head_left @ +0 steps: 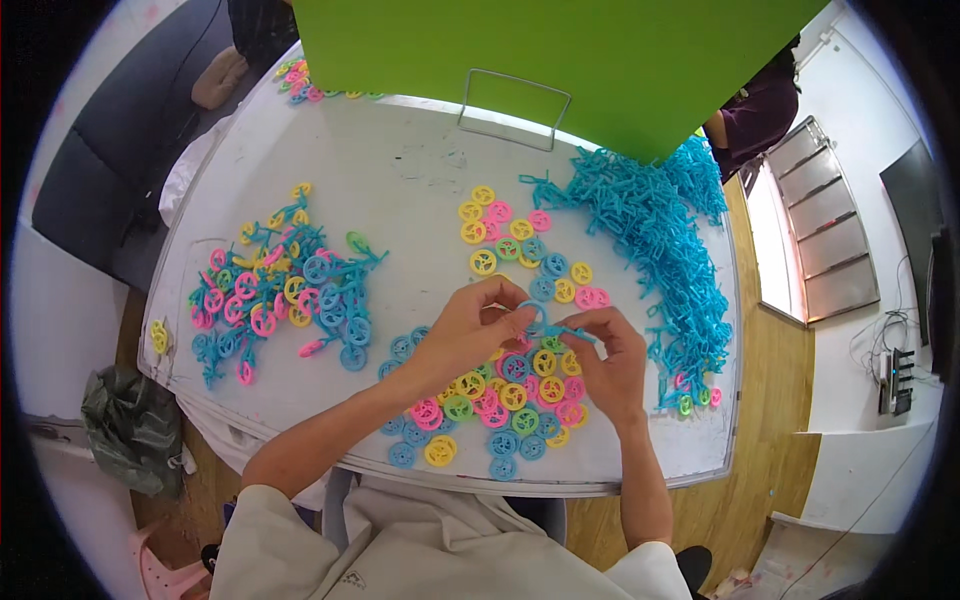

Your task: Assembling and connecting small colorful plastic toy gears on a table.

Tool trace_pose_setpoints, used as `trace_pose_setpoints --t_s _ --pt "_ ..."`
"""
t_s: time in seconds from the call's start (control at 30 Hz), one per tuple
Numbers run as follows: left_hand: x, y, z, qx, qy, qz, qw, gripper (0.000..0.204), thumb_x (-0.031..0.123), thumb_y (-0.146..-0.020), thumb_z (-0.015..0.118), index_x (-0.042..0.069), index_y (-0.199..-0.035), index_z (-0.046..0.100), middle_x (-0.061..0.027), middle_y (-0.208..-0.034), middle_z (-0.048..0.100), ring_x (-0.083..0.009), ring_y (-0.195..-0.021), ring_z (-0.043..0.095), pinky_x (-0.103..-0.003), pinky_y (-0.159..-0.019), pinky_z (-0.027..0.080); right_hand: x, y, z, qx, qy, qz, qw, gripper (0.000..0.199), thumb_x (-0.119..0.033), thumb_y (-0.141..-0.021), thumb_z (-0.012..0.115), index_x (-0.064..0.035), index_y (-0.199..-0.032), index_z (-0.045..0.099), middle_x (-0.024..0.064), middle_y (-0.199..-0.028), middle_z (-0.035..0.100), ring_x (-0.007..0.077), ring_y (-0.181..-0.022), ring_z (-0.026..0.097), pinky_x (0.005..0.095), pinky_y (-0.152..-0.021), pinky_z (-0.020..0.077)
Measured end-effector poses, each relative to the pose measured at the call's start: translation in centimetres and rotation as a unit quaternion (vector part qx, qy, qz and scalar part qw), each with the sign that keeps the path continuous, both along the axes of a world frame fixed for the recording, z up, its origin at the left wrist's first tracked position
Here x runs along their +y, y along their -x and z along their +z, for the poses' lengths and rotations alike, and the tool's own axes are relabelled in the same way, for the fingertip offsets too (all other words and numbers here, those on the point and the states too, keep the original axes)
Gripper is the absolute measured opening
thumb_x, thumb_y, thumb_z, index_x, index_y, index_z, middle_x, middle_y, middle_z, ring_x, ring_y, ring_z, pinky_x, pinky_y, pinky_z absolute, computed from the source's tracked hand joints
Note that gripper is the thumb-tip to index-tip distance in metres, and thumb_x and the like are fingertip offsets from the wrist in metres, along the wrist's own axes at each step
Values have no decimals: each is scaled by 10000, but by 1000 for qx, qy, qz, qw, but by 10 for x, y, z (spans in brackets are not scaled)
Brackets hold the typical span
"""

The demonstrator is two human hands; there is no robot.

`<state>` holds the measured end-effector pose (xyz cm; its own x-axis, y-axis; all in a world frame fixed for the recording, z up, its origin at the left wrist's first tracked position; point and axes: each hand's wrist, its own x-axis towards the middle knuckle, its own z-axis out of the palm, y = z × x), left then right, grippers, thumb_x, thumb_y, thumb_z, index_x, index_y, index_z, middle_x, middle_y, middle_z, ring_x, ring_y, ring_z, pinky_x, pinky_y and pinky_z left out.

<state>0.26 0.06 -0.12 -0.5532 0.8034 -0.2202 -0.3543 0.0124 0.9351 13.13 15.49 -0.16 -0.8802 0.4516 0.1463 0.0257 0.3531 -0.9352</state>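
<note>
Both my hands meet over the middle of the white table. My left hand [478, 328] is closed, pinching a blue plastic wheel [537, 310] by its rim. In my right hand [612, 362] a blue plastic stem piece [577, 333] is gripped, one end touching or very near the wheel; my fingers partly hide the joint. Beneath them lie loose spoked wheels [512, 397] in pink, yellow, blue and green. A long heap of blue stem pieces [690, 290] runs along the right side. To the left sits a pile of wheels joined to stems [262, 320].
A green panel [560, 60] rises across the far side of the table [400, 190], with a bent wire frame [515, 110] before it. Another person's hand [218, 80] shows at far left, and a dark purple sleeve [765, 112] at far right. A dark green bag [130, 430] stands left.
</note>
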Motion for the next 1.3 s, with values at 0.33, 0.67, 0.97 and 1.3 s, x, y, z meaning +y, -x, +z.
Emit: trace_pose_setpoints --t_s 0.33,0.67,0.97,1.3 --pt "0 -2 -11 -14 -18 20 1000 67 -34 -918 505 -33 -972 465 -118 -959 583 -184 -871 650 -302 -750 584 -5 1 -12 22 -49 12 998 170 134 -802 575 14 -922 569 125 -948 669 192 -912 655 309 -864 511" --pt "0 -8 -7 122 -18 50 991 236 -92 -885 502 -50 -1075 638 -126 -1026 665 -158 -921 636 -292 -813 560 -12 7 -9 12 192 -18 981 141 -10 -847 673 36 -961 605 94 -863 678 120 -804 656 232 -691 526" --pt "0 -22 -10 209 12 66 976 247 -61 -912 493 -18 -1084 664 -104 -1004 695 -117 -873 629 -246 -770 522 -9 3 -5 -93 185 12 978 127 -71 -899 627 41 -957 640 109 -815 689 131 -753 665 248 -677 541" --pt "1 -27 -12 290 -8 104 951 263 -90 -876 463 3 -1034 651 -175 -851 689 -242 -779 698 -310 -657 529 -7 3 -18 -65 400 44 913 176 -139 -926 613 28 -977 636 96 -812 687 119 -726 654 249 -664 548"
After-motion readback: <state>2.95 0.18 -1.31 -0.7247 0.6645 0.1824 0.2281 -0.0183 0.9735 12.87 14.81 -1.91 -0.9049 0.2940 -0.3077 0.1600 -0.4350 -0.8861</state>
